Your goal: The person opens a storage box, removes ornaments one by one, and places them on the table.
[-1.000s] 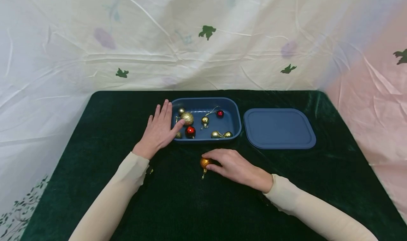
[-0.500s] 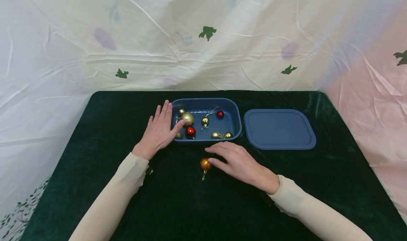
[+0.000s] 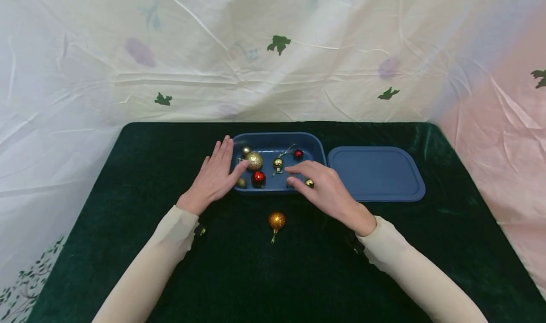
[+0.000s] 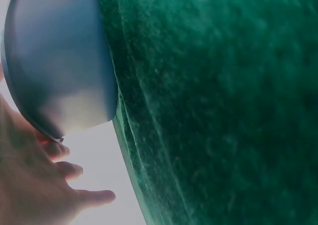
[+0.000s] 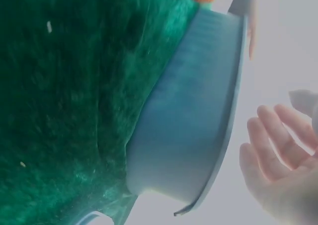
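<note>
A blue rectangular container holds several small Christmas baubles: a large glittery gold bauble, a red bauble, a small gold bauble and a dark red bauble among them. My left hand rests along its left rim with straight fingers, the thumb reaching inside by the large gold bauble. Over the front right part hovers my right hand, fingers loosely bent and thumb apart. It partly covers the gold baubles there. On the cloth in front lies an orange glitter bauble, untouched.
A flat blue lid lies right of the container. Dark green velvet covers the table, and a pale printed curtain hangs behind it. In the right wrist view, the container's outer wall stands beside the right hand.
My right hand has let go of the orange bauble, leaving it on the cloth, and moved forward over the container. The container and left hand have shifted slightly right.
</note>
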Motion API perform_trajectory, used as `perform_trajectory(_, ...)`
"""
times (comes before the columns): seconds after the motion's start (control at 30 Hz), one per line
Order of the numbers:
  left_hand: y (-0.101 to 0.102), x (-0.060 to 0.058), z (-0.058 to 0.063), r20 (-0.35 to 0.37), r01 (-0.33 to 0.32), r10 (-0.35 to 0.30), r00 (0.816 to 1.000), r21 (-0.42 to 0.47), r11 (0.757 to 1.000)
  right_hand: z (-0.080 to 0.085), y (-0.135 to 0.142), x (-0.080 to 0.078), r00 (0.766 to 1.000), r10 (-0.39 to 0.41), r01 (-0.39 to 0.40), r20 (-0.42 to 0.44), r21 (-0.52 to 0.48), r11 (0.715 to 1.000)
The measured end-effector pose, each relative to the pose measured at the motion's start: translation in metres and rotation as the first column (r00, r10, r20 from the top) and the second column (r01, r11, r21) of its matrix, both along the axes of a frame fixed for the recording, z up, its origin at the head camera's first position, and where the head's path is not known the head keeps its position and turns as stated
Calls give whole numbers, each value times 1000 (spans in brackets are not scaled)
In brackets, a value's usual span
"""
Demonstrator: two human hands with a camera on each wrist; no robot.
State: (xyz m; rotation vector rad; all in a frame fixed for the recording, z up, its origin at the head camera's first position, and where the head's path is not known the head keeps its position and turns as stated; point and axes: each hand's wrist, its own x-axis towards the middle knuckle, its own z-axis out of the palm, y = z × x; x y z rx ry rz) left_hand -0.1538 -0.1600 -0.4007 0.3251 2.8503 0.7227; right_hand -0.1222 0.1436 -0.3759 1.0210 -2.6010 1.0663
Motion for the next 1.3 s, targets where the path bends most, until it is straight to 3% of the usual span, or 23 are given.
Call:
perform_trajectory(0.27,-9,1,-1,-7,39,-39,999,21,999,-5,-5,-28,998,1,1,-59,32,999)
perform_trajectory(0.5,-8,2,-3,-5,34,-34,999,-7,999,-6,-11,-43,1000,-2,2,0,153,988)
perform_trajectory(0.77,-6,3,-6,-21,24,-25,999,-43,999,-12,-19,-57,999,30,-39,33,307,951)
perform_trajectory(1.0,-5,3,-6,-41,25,-28,999,-64,998,-15,-24,-67,996,90,-93,27,389,917)
perform_trajectory(1.3,-4,5,-7,-48,22,-26,999,-64,998,-18,-26,-74,989,112,-146,101,450,881)
